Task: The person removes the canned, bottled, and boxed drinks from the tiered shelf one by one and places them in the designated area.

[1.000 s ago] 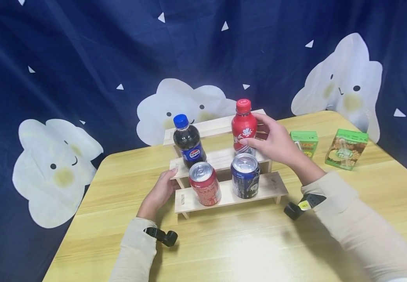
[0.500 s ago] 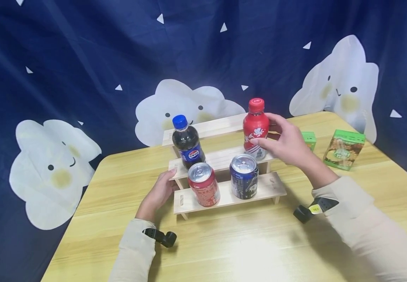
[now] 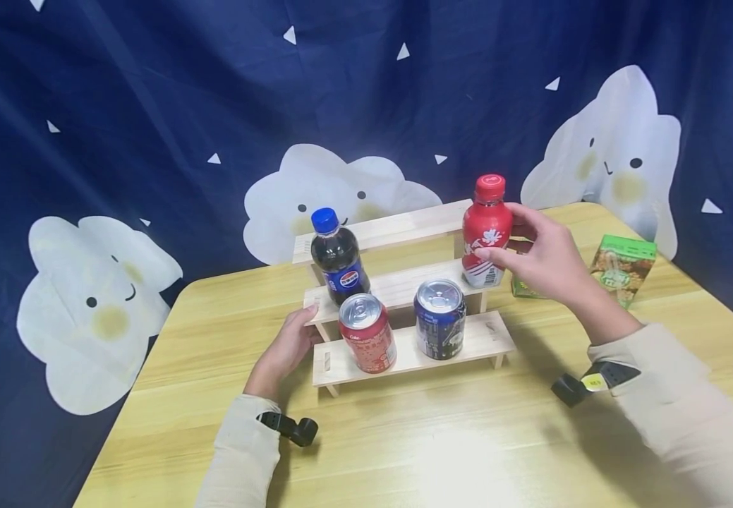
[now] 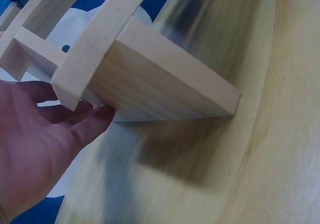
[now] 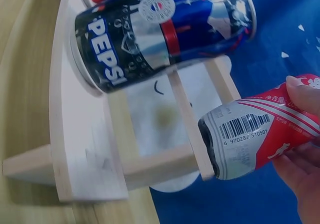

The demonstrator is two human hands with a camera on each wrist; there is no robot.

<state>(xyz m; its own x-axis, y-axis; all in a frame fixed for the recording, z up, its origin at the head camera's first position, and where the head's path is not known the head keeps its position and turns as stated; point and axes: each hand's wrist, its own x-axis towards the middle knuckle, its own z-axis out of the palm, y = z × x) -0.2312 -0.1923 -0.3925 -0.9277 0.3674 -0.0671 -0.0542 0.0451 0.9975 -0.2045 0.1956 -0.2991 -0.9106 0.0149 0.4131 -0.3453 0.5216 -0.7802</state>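
A three-step wooden rack (image 3: 398, 288) stands on the table. At its left end my left hand (image 3: 283, 344) grips the middle step, thumb on top; in the left wrist view its fingers (image 4: 95, 124) reach the side panel (image 4: 160, 79). My right hand (image 3: 550, 257) holds a red plastic drink bottle (image 3: 488, 236) upright between thumb and fingers. The bottle's base is right at the right end of the middle step, as the right wrist view also shows for the bottle (image 5: 245, 139). A blue-capped Pepsi bottle (image 3: 339, 257) stands at that step's left end.
On the lowest step stand a red Coke can (image 3: 369, 339) and a dark blue Pepsi can (image 3: 440, 324). Right of the rack is a green drink carton (image 3: 623, 264); a second carton (image 3: 527, 286) is mostly hidden behind my right hand. A blue cloud-print curtain (image 3: 366, 85) hangs behind.
My right hand has moved the red bottle rightward along the middle step to its right end, now covering most of the nearer carton. My left hand has stayed on the rack.
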